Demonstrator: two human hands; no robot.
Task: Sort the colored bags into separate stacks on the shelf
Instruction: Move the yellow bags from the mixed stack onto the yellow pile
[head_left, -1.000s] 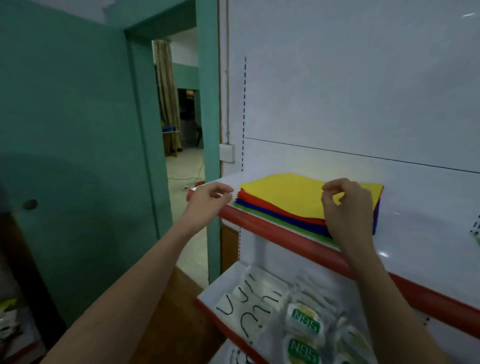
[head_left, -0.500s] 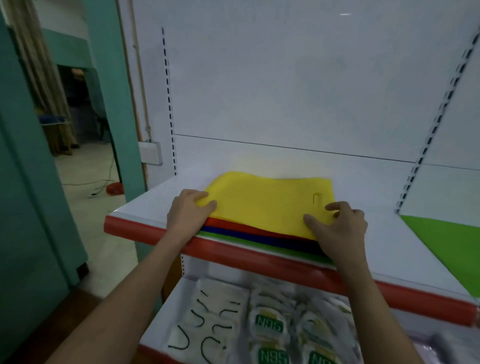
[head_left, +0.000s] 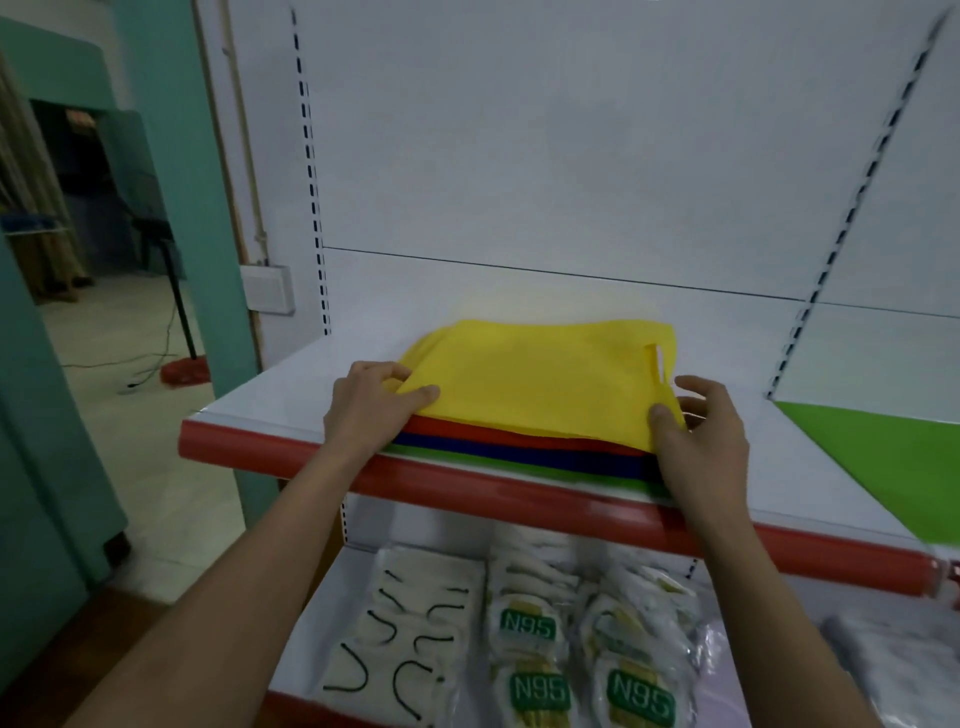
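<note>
A mixed pile of flat bags lies on the white shelf (head_left: 291, 384) with its red front edge. The yellow bag (head_left: 535, 379) is on top, and under it show strips of a red bag (head_left: 467, 431), a blue bag (head_left: 519, 454) and a green bag (head_left: 493, 465). My left hand (head_left: 369, 405) pinches the yellow bag's near left corner. My right hand (head_left: 701, 441) pinches its near right corner, close to the cut-out handle. The yellow bag's front edge is raised slightly off the red one. A separate green bag (head_left: 883, 447) lies flat on the shelf at the right.
The white back panel (head_left: 545, 156) with slotted uprights rises behind the pile. On the lower shelf lie packs of N95 masks (head_left: 540, 691) and white packs with black loops (head_left: 405, 634). A teal wall and doorway (head_left: 104, 260) stand at the left.
The view has swung right from the doorway onto the shelf. Both hands went from hovering at the pile's sides to gripping the yellow bag's near corners, and its front edge has lifted.
</note>
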